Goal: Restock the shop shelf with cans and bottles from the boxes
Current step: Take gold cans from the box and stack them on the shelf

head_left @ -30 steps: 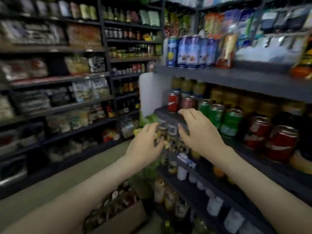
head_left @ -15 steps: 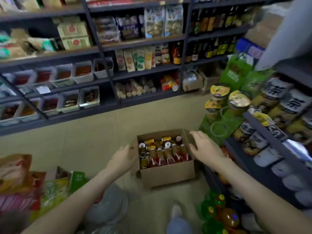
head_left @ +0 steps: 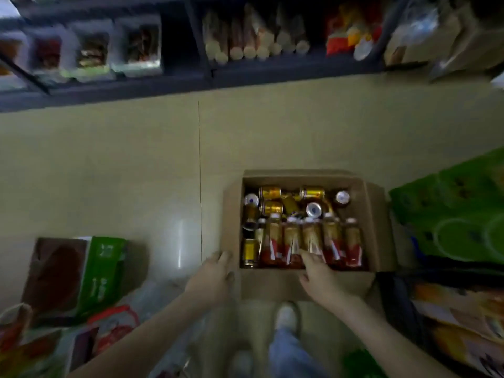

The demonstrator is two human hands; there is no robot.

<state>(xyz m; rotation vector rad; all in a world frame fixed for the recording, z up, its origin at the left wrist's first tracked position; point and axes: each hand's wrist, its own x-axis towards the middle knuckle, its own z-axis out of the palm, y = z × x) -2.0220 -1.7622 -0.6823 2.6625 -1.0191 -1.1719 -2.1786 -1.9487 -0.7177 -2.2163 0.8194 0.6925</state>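
Bottles (head_left: 308,241) (boxed) lie under right hand's (head_left: 323,279) spread fingers; left hand (head_left: 211,282) spread beside.

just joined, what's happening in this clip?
A person is bent over an open cardboard box on the shop floor. The left hand rests at the box's near left corner. The right hand reaches over the near edge, its fingertips at the row of bottles lying inside. Gold cans are jumbled at the far end of the box. Neither hand has lifted anything; whether the right hand has gripped a bottle is unclear through the blur.
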